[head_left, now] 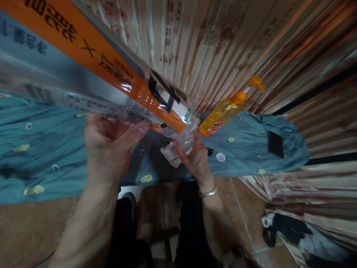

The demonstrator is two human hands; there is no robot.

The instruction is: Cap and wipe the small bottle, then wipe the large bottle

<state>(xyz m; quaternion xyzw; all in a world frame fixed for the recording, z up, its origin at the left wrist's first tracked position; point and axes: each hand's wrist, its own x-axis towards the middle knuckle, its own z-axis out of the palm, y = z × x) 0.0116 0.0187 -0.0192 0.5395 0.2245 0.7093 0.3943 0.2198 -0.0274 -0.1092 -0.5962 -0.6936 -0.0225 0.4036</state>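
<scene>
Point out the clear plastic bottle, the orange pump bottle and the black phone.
clear plastic bottle (117,74), head view, on its orange label.
orange pump bottle (223,113), head view, on its yellow-orange body.
black phone (275,144), head view, on the middle of its dark face.

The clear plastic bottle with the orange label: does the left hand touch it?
Touching. In the head view the left hand is under the clear plastic bottle, with its thumb pressed against the bottle's side. The right hand holds the bottle's lower end.

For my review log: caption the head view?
Both hands hold a clear bottle over a teal cloth.
</scene>
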